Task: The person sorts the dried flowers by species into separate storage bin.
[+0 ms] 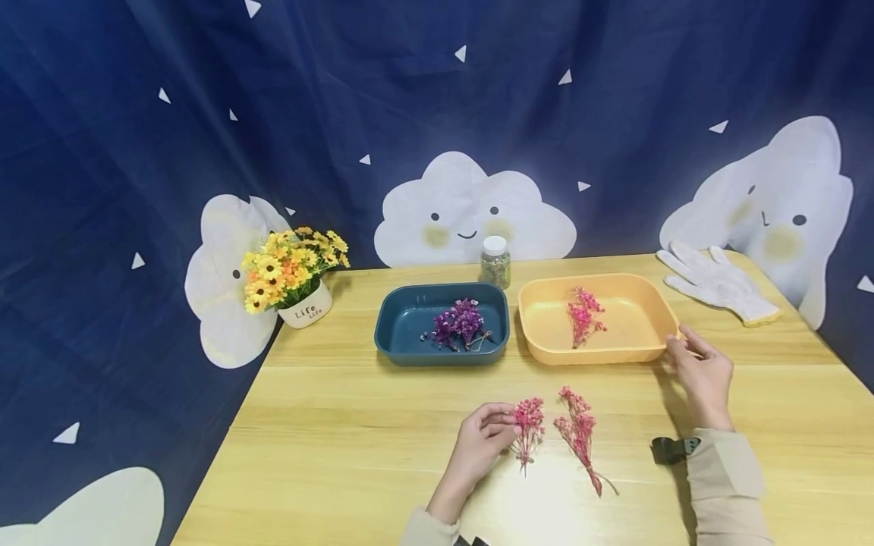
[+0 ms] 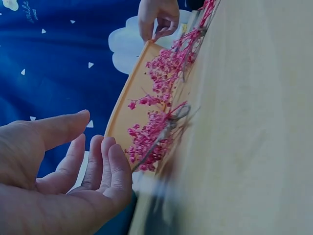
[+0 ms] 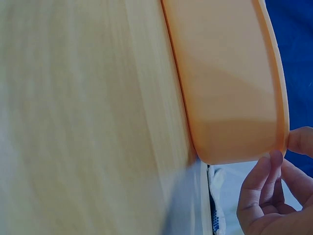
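Two small bunches of dried pink flowers lie on the table in the head view. My left hand (image 1: 479, 442) is beside the shorter bunch (image 1: 529, 425), fingers loosely bent and thumb apart in the left wrist view; whether a fingertip touches the flowers I cannot tell. To the right lies the longer bunch (image 1: 580, 434), its stems toward me. My right hand (image 1: 703, 371) pinches the near right corner of the orange tray (image 1: 608, 355) at its rim, thumb and fingers on either side. Another pink sprig (image 1: 583, 315) rests inside that tray.
Left of the orange tray stands a dark blue tray (image 1: 403, 358) with purple dried flowers (image 1: 459, 322). Behind them is a white-capped jar (image 1: 495, 264). A potted yellow flower arrangement (image 1: 290, 277) stands far left; a white glove (image 1: 717, 282) lies back right. A blue curtain (image 1: 341, 91) hangs behind.
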The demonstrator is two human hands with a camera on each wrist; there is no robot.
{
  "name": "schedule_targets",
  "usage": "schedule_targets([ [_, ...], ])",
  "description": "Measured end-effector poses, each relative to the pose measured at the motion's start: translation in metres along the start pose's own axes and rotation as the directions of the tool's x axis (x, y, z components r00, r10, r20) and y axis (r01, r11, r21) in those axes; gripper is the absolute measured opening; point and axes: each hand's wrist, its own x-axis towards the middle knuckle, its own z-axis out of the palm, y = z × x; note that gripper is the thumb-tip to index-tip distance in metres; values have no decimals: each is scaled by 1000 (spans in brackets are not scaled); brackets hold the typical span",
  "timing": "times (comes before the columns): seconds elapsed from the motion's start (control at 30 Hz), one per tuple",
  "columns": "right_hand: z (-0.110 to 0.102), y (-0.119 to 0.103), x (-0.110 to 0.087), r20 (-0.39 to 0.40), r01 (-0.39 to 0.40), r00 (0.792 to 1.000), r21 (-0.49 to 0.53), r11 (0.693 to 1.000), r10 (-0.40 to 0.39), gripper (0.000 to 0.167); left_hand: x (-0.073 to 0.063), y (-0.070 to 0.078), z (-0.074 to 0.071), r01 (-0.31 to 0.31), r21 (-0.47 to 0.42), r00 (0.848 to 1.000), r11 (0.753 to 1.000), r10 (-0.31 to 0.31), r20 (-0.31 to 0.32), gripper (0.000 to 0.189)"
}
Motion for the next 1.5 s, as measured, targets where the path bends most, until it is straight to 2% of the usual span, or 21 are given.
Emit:
schedule_targets([
  [0.2, 0, 0, 1, 5, -16, 1000, 7, 1000, 16, 58, -6, -8, 1, 24, 3, 1000, 1000, -24, 12, 36],
  [0.33, 0, 0, 1, -3, -14, 1000, 3, 1000, 14, 58, -9, -11, 4, 19, 79, 1000, 997, -19, 1, 36],
  [0.53, 0, -1, 0, 5, 6, 1000, 3, 1000, -6, 59, -13, -10, 11, -7, 256, 999, 967, 17, -38, 35],
  [0.7, 0, -1, 0, 10, 5, 1000, -2, 1000, -5, 60, -14, -9, 15, -25, 328, 997, 944, 47, -60, 33],
  [0.9, 0, -1, 0, -4, -6, 1000, -26, 1000, 6, 59, -14, -10, 17, -41, 385, 996, 922, 68, -58, 31],
  [1.2, 1, -1, 1, -1, 21, 1000, -21, 1000, -21, 60, -14, -9, 15, -74, 416, 996, 906, 86, -9, 29],
  [1.5, -2, 1, 2, 20, 10, 1000, -10, 1000, -10, 61, -13, -9, 13, -48, 380, 998, 924, 62, -24, 25],
])
